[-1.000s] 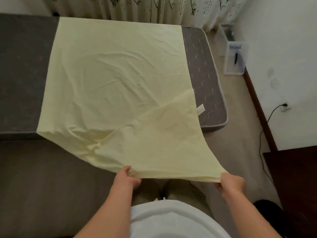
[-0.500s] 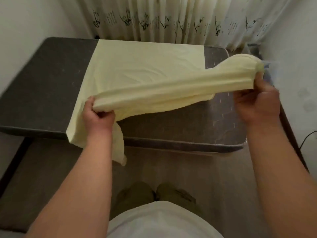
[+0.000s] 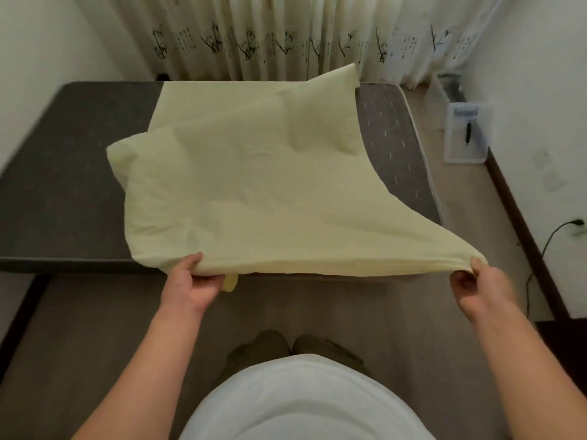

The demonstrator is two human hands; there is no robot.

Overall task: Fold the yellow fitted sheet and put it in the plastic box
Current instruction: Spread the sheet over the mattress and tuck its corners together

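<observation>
The pale yellow fitted sheet (image 3: pixel 254 185) billows over the grey mattress (image 3: pixel 63 185), doubled over, its far right corner lifted in the air. My left hand (image 3: pixel 190 284) grips the near edge at the mattress's front, with a small flap hanging below it. My right hand (image 3: pixel 479 281) pinches the near right corner, pulled out past the mattress's side. A clear plastic box (image 3: pixel 467 134) stands on the floor at the right wall, well beyond my right hand.
A patterned curtain (image 3: pixel 286 36) hangs behind the mattress. A second clear container (image 3: pixel 448 87) sits behind the box. A black cable (image 3: pixel 546 246) runs from a wall socket down to the floor. Dark furniture (image 3: pixel 568 344) stands at the right edge. My feet are below on the wooden floor.
Both hands swung the sheet's edge up over the mattress, then drew it back toward me. The sheet now lies doubled and puffed with air, and the edge is stretched wide again.
</observation>
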